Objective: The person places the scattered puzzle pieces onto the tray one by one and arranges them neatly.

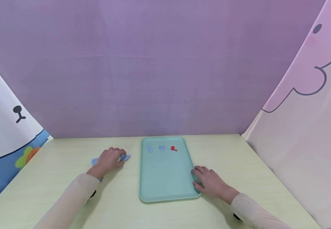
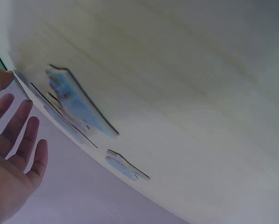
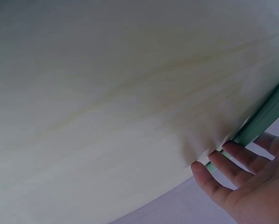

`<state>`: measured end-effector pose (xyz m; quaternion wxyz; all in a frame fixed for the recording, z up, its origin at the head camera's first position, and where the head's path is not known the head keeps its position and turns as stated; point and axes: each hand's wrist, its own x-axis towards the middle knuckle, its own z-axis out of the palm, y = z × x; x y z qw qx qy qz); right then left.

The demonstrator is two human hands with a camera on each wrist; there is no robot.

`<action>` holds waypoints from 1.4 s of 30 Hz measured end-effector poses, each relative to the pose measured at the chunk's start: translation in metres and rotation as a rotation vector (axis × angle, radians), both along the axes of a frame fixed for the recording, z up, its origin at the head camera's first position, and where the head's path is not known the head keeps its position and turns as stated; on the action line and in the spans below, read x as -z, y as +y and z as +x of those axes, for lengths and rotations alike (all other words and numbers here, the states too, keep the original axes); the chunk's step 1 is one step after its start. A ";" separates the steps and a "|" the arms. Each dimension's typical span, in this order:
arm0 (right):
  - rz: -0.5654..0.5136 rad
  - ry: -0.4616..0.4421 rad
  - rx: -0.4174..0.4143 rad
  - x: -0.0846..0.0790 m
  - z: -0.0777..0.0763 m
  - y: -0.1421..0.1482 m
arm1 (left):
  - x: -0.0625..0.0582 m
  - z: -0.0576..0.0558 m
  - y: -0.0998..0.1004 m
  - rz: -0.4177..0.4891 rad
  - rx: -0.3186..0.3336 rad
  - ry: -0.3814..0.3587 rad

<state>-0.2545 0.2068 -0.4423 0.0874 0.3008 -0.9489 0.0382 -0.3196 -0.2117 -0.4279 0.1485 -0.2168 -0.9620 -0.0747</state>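
My left hand (image 1: 110, 160) is over the table left of the tray, pinching a flat blue puzzle piece (image 1: 126, 157) between thumb and fingers. In the left wrist view that piece (image 2: 21, 86) appears as a thin edge. Several more flat printed pieces lie by this hand, among them a blue one (image 2: 78, 100) and a smaller one (image 2: 125, 165); the hand partly hides them in the head view. My right hand (image 1: 209, 182) rests at the right rim of the green tray (image 1: 168, 181), fingers loosely bent, fingertips right at its edge (image 3: 263, 114).
Along the tray's far end lie a blue strip (image 1: 149, 149), a small blue piece (image 1: 161, 148) and a red piece (image 1: 173, 148). The pale wooden table (image 1: 119, 203) meets a purple backdrop (image 1: 165, 79), with printed cloth panels on both sides.
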 end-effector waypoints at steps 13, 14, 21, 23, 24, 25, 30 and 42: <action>-0.005 0.000 -0.002 0.000 0.000 0.000 | -0.002 0.003 0.015 0.007 0.063 0.084; -0.006 0.000 -0.001 0.000 0.000 0.000 | -0.002 0.003 0.016 0.013 0.067 0.082; 0.000 0.003 0.000 0.001 -0.001 0.001 | -0.002 0.005 0.032 0.006 0.119 0.119; -0.001 0.004 0.000 0.001 -0.001 0.001 | -0.002 0.005 0.037 0.007 0.132 0.133; -0.002 0.003 0.000 0.001 -0.001 0.001 | -0.002 0.005 0.039 0.009 0.136 0.137; -0.003 0.003 0.000 0.001 -0.001 0.001 | -0.002 0.005 0.041 0.011 0.139 0.138; -0.004 -0.006 -0.001 0.000 -0.001 0.000 | -0.004 0.007 0.052 0.011 0.144 0.113; -0.006 -0.014 0.005 0.000 -0.001 0.000 | -0.006 0.003 0.075 0.002 0.135 0.020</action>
